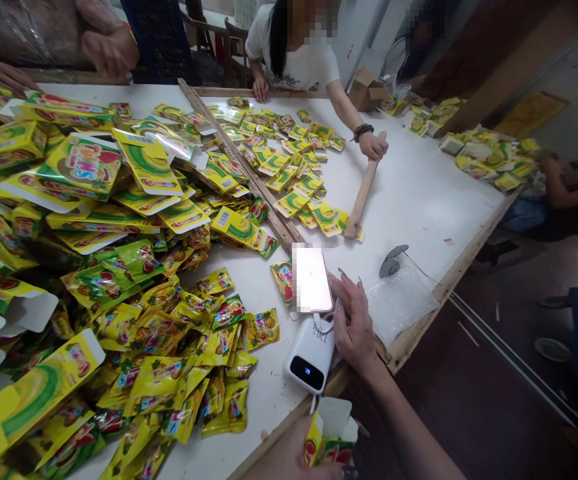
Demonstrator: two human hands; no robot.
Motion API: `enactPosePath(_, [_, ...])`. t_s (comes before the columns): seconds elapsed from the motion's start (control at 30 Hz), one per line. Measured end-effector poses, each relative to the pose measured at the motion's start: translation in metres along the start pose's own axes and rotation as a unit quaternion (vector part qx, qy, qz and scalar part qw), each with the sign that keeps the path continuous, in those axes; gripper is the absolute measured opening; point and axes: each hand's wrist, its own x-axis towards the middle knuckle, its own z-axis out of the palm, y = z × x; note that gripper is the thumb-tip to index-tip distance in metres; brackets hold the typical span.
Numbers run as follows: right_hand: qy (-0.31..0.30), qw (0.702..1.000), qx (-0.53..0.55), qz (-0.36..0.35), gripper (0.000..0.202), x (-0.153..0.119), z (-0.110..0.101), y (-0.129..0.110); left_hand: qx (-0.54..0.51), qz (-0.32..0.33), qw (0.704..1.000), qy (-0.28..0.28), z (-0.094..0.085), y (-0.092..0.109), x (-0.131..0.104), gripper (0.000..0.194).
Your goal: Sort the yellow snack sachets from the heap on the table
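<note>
Flanking the phone [315, 280], the right hand [355, 327] is half-curled.

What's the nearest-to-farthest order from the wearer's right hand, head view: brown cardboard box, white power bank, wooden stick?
From the right hand:
1. white power bank, just left
2. wooden stick, ahead
3. brown cardboard box, beyond the stick

A yellow-and-green carton [333, 437], its white flaps open, is held at the near edge of the table [419, 190]. On the table near that edge lies a white power bank [313, 343], display lit; just beyond it, a phone [321, 287] shows a bright white screen.
</note>
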Motion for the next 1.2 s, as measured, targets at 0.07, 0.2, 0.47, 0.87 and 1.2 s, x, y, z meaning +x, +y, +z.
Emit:
enactPosePath(0.07, [0.027,0.999,0.022,0.010,0.047,-0.003,-0.003,-0.004,-0.004,0.000,1.000,0.009,0.004,0.004,-0.002,0.057])
enactPosePath(0.2, [0.041,0.988,0.110,0.096,0.028,-0.010,-0.024,-0.025,-0.055,0.011,0.998,0.012,0.010,0.004,-0.007,0.051])
enactPosePath(0.47, [-0.396,0.873,0.237,0.157,0.026,-0.025,-0.063,-0.089,-0.068,0.004,0.994,0.082,0.023,0.019,-0.032,0.061])
enactPosePath(0.87, [0.098,0.990,-0.057,0.080,0.029,0.040,-0.102,-0.033,0.204,0.128,0.948,0.209,0.035,0.013,-0.110,0.049])
enactPosePath(1.2, [-0.224,0.912,-0.212,-0.270,0.039,0.032,0.038,-0.092,0.523,0.029,0.648,0.553,-0.002,0.004,-0.240,0.021])
